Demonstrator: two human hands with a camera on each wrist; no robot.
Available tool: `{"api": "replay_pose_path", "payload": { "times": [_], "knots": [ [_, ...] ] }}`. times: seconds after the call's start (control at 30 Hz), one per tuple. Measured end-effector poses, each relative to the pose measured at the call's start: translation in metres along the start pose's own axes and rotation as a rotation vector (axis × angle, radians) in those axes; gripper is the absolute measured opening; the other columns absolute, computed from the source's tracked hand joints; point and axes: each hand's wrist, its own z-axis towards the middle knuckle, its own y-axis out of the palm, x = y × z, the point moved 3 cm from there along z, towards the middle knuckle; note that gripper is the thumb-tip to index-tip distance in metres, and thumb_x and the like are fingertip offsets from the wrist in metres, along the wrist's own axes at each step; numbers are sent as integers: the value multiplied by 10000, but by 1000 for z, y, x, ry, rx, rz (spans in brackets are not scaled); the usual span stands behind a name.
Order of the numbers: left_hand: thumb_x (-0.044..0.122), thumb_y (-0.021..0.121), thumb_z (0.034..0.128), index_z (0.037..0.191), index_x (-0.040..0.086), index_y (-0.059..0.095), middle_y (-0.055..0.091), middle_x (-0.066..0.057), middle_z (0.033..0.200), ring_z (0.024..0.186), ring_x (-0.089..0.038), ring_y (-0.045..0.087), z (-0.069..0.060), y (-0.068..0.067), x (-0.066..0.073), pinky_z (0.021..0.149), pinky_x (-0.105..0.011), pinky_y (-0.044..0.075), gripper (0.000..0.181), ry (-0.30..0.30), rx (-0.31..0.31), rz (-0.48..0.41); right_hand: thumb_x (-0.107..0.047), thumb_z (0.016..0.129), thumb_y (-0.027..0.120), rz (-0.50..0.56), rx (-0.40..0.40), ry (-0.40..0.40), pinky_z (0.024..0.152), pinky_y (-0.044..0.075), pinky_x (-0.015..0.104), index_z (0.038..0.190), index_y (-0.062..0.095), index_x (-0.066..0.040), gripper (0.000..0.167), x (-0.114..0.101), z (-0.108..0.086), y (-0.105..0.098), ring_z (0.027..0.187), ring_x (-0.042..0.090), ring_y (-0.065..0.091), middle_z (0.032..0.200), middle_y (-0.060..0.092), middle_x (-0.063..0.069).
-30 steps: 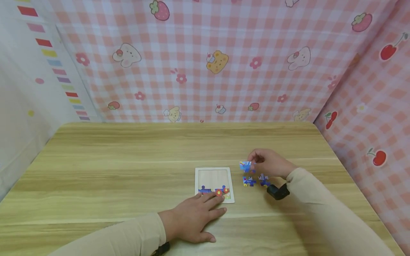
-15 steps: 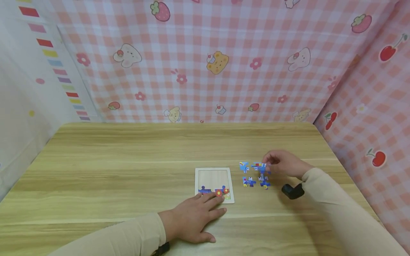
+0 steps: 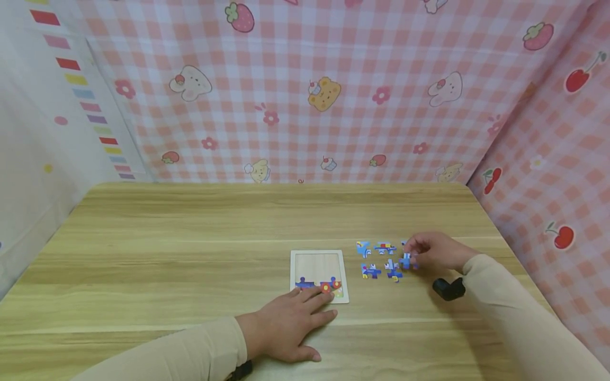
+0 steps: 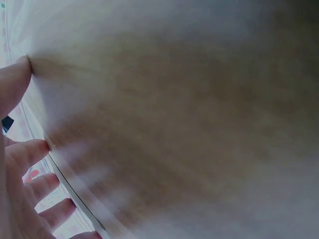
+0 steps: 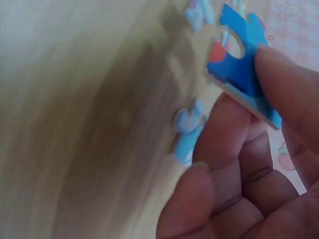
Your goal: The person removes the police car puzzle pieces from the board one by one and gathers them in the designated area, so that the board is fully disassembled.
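Observation:
My right hand pinches a blue puzzle piece between thumb and fingers at the right of the loose pieces. In the right wrist view this piece is tilted above the table and has a rounded notch and a red patch. My left hand lies with fingers spread over the near edge of a white-rimmed puzzle tray. Pieces with red flowers and a dark blue piece lie along the tray's near side, partly hidden by the fingers. The tray's far part shows bare wood.
Several loose puzzle pieces lie right of the tray, among them a light blue one, one with red and yellow and two nearer ones. Another is mostly behind my right hand. A checked cloth hangs behind the wooden table.
My right hand has moved right and a little nearer, carrying the blue puzzle piece past the other loose pieces. My left hand has stayed on the tray.

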Motion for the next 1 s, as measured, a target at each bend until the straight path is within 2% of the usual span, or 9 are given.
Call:
{"api": "replay_pose_path", "payload": {
  "times": [0.23, 0.57, 0.8, 1.0],
  "knots": [
    [637, 472, 907, 1472, 205, 420, 338, -65, 1539, 1403, -269, 325, 1, 1, 0, 1082, -432, 360, 713, -4, -6, -11, 2, 866, 624, 34, -48, 18, 711, 433, 239, 981, 611, 45, 123, 11, -3, 0, 747, 128, 539, 795, 595, 10],
    [639, 475, 904, 1467, 207, 427, 343, -65, 1537, 1401, -267, 328, 0, 1, 0, 1082, -429, 360, 712, -6, 0, -3, -8, 858, 637, 16, -73, 54, 641, 412, 237, 967, 619, 12, 113, 23, -7, 3, 701, 122, 494, 772, 567, 7],
    [644, 461, 908, 1469, 206, 424, 345, -64, 1535, 1398, -267, 333, 0, 1, 0, 1083, -426, 359, 713, 1, -1, -5, 13, 823, 665, 2, -39, 33, 642, 412, 243, 947, 616, 7, 133, 25, -7, 6, 708, 141, 492, 775, 553, 10],
    [646, 464, 905, 1465, 206, 430, 354, -63, 1529, 1393, -263, 341, 0, 2, 0, 1082, -418, 361, 712, 4, 9, 10, -3, 805, 711, -87, 15, 26, 677, 416, 287, 925, 633, -25, 145, 23, -7, 10, 771, 168, 481, 823, 574, 7]
  ]
}}
